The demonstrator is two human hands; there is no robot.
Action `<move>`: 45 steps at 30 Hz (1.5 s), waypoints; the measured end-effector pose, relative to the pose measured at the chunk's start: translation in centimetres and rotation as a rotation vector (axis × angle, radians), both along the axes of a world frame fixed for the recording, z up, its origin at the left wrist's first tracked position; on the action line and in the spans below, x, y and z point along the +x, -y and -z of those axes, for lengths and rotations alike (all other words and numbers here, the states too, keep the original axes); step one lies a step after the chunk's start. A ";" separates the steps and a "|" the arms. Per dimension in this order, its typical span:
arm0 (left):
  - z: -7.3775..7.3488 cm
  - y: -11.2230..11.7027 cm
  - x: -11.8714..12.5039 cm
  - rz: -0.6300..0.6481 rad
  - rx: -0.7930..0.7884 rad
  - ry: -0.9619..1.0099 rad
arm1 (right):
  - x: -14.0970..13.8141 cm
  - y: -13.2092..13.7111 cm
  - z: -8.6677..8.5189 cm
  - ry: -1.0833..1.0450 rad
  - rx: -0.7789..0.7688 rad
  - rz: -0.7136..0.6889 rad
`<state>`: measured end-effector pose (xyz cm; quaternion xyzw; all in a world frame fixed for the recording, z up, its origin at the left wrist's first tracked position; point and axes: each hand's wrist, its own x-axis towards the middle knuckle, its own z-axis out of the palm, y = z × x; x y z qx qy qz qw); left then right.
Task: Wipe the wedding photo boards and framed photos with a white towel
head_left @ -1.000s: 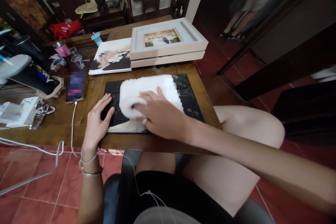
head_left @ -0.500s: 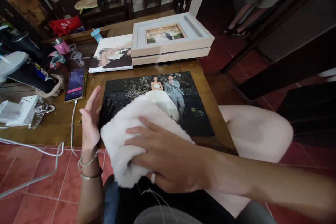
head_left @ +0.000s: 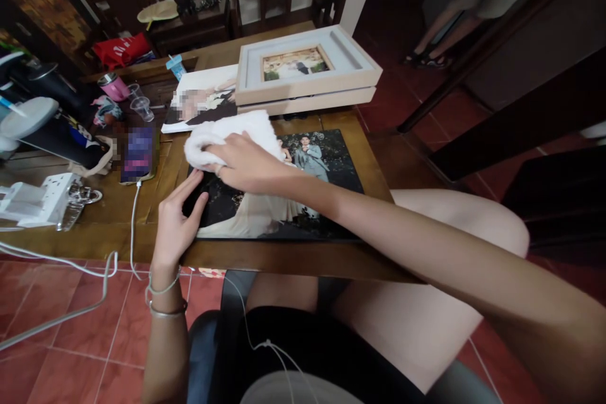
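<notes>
Photo panel: the dark photo panel (head_left: 265,213) lies flat on the table (head_left: 303,259) right in front of me, near its front edge.
Long axis: left to right across my lap side, so its short left edge is by my left hand (head_left: 177,218).
White cloth: the folded white cloth (head_left: 258,129) covers the panel's far left corner and reaches past its far edge – whether it touches the white-edged print (head_left: 197,129) beyond, I cannot tell.
Right hand: my right hand (head_left: 243,164) grasps the cloth, fingers tucked at its fold, palm down.
Right arm: it comes in from my right and slants over the panel, hiding part of the picture.
Left hand: unclenched, thumb and fingers spread at the left edge, thumb over the panel – grasping nothing.
Nearer hand: both are at the left end, the right one farther from me, the left one closer.
Beyond: two stacked pale frames (head_left: 307,101) sit past the far edge; a phone (head_left: 137,154) lies left of my left hand.
</notes>
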<state>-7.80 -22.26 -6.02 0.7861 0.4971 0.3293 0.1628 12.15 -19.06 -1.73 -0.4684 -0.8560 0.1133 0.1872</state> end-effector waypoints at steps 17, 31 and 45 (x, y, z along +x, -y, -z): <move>0.1 -0.1 0.0 0.024 -0.007 0.050 | 13.1 8.7 1.7 -0.096 0.040 0.203; -0.1 -0.1 0.1 0.035 0.041 -0.022 | 11.3 10.6 -0.4 -0.169 -0.109 0.012; 0.0 -0.1 0.1 0.010 -0.017 0.041 | 11.3 15.3 2.8 -0.135 0.052 0.039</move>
